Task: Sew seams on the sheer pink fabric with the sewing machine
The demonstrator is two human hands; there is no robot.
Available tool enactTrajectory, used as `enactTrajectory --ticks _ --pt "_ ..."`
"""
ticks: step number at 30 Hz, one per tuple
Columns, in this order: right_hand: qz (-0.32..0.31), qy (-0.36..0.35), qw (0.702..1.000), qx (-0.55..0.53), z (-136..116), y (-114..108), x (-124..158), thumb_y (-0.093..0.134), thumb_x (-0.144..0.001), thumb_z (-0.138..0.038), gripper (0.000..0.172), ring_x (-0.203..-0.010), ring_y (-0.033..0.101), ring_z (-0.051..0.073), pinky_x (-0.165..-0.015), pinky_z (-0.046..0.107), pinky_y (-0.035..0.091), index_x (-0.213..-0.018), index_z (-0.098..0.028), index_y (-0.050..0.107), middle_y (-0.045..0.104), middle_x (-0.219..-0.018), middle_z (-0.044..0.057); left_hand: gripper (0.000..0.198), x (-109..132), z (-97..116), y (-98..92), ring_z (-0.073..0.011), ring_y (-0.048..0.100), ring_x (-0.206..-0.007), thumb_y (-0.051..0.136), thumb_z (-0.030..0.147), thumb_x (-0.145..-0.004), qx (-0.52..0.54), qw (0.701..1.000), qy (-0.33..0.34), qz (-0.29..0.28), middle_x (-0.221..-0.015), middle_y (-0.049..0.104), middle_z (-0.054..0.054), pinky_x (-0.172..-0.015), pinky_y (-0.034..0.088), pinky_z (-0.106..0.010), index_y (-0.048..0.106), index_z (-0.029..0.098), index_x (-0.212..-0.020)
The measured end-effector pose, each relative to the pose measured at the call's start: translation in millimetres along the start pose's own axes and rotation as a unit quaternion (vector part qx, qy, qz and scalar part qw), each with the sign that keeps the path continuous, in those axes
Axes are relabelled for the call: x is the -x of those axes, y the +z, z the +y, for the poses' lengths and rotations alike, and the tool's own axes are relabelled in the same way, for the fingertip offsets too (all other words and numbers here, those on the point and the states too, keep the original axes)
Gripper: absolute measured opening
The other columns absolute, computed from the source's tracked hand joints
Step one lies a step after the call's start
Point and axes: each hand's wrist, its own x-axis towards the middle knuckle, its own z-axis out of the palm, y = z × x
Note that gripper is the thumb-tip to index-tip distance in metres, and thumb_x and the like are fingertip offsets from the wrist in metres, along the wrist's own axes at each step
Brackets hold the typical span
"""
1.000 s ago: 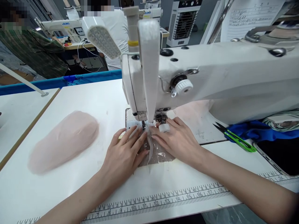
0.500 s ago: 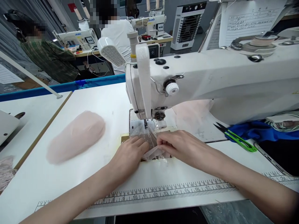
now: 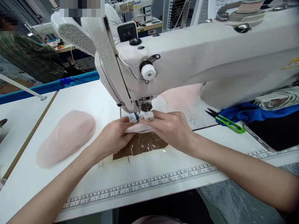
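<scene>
A piece of thin, sheer pale fabric (image 3: 135, 128) lies at the needle of the white sewing machine (image 3: 187, 53). On its left side my left hand (image 3: 114, 133) pinches the fabric, thumb below and fingers on top. My right hand (image 3: 171, 127) grips the other side, its fingertips close to the presser foot (image 3: 137, 116) and partly behind a white knob (image 3: 149, 116). Below both hands, a brown taped patch (image 3: 142, 144) shows on the table. The far part of the fabric is hidden by the machine head.
Folded pale pink fabric (image 3: 67, 137) lies at left, with more pink fabric (image 3: 184, 96) behind the needle. Green-handled thread snips (image 3: 227, 121), a blue cloth (image 3: 247, 112) and a phone (image 3: 275, 130) lie at right. A printed ruler (image 3: 149, 183) runs along the front edge. Another person's green sleeve (image 3: 30, 59) is beyond.
Both hands have moved up toward the needle, bringing the sheer fabric with them, so more of the brown patch shows. The camera view has come closer to the machine.
</scene>
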Motion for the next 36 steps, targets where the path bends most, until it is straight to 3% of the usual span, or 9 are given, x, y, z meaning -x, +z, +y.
enactTrajectory --ticks 5,9,12,15,19,21,24,29,36 --pt "-0.02 0.027 0.999 -0.019 -2 3 -2 0.047 -0.096 -0.025 0.026 -0.049 0.051 0.009 -0.043 0.023 0.024 -0.088 -0.02 0.071 0.065 -0.06 -0.002 0.036 -3 -4 -5.0 -0.008 0.038 -0.052 0.042 0.028 -0.091 0.086 0.996 0.009 -0.02 -0.069 0.045 0.0 -0.049 0.032 -0.025 0.055 0.016 -0.06" --pt "-0.081 0.061 0.994 -0.048 -4 1 -1 0.045 -0.097 -0.026 0.029 -0.05 0.055 0.01 -0.046 0.025 0.027 -0.091 -0.019 0.072 0.068 -0.063 -0.002 0.043 2 -5 -3.8 -0.0082 0.038 -0.055 0.035 0.035 -0.097 0.129 0.991 0.03 -0.018 -0.07 0.043 0.001 -0.05 0.034 -0.024 0.05 0.016 -0.061" --pt "-0.138 0.057 0.986 -0.071 -5 -3 2 0.049 -0.092 -0.018 0.024 -0.056 0.056 0.011 -0.049 0.025 0.03 -0.087 -0.02 0.072 0.069 -0.069 -0.002 0.042 9 -8 5.5 -0.0091 0.042 -0.057 0.035 0.029 -0.097 0.097 0.992 0.082 0.013 -0.072 0.045 -0.001 -0.052 0.037 -0.024 0.054 0.015 -0.062" --pt "-0.174 0.009 0.981 -0.08 -8 -5 5 0.057 -0.086 -0.015 0.019 -0.068 0.058 0.015 -0.057 0.027 0.036 -0.076 -0.02 0.072 0.07 -0.075 -0.001 0.035 19 -8 18.9 -0.0118 0.046 -0.062 0.037 0.024 -0.095 0.004 0.982 0.174 0.072 -0.075 0.049 -0.003 -0.053 0.041 -0.026 0.066 0.015 -0.076" --pt "-0.168 -0.056 0.982 -0.062 -11 -4 9 0.059 -0.076 -0.005 0.018 -0.087 0.057 0.019 -0.075 0.033 0.039 -0.073 -0.018 0.071 0.073 -0.09 0.002 0.03 31 -2 32.3 -0.0193 0.054 -0.071 0.042 0.02 -0.092 -0.168 0.936 0.267 0.156 -0.082 0.061 -0.008 -0.058 0.045 -0.033 0.067 0.013 -0.106" --pt "-0.167 -0.066 0.982 -0.059 -12 -2 10 0.057 -0.075 -0.003 0.02 -0.089 0.057 0.019 -0.078 0.034 0.039 -0.074 -0.017 0.07 0.073 -0.09 0.003 0.03 36 2 35.6 -0.0247 0.059 -0.091 0.044 0.019 -0.091 -0.211 0.924 0.267 0.173 -0.102 0.067 -0.012 -0.071 0.047 -0.038 0.064 0.013 -0.113" --pt "-0.167 -0.066 0.982 -0.059 -12 -1 10 0.054 -0.078 -0.003 0.022 -0.089 0.058 0.018 -0.079 0.034 0.038 -0.076 -0.018 0.07 0.074 -0.089 0.002 0.033 41 5 38.7 -0.028 0.051 -0.122 0.046 0.02 -0.092 -0.23 0.929 0.236 0.166 -0.129 0.06 -0.013 -0.095 0.041 -0.045 0.06 0.014 -0.121" --pt "-0.167 -0.068 0.982 -0.057 -12 -1 11 0.052 -0.079 -0.002 0.024 -0.089 0.058 0.019 -0.081 0.036 0.038 -0.078 -0.019 0.069 0.074 -0.09 0.001 0.034 44 5 42.2 -0.0274 0.055 -0.121 0.044 0.021 -0.094 -0.223 0.94 0.208 0.153 -0.127 0.062 -0.013 -0.111 0.027 -0.055 0.06 0.016 -0.123" --pt "-0.138 -0.083 0.986 -0.045 -11 3 11 0.049 -0.083 -0.002 0.026 -0.085 0.06 0.017 -0.085 0.036 0.038 -0.076 -0.017 0.069 0.075 -0.087 0.001 0.036 39 1 40.0 -0.0278 0.057 -0.119 0.044 0.018 -0.092 -0.223 0.94 0.206 0.153 -0.126 0.062 -0.015 -0.116 0.016 -0.061 0.059 0.015 -0.124"
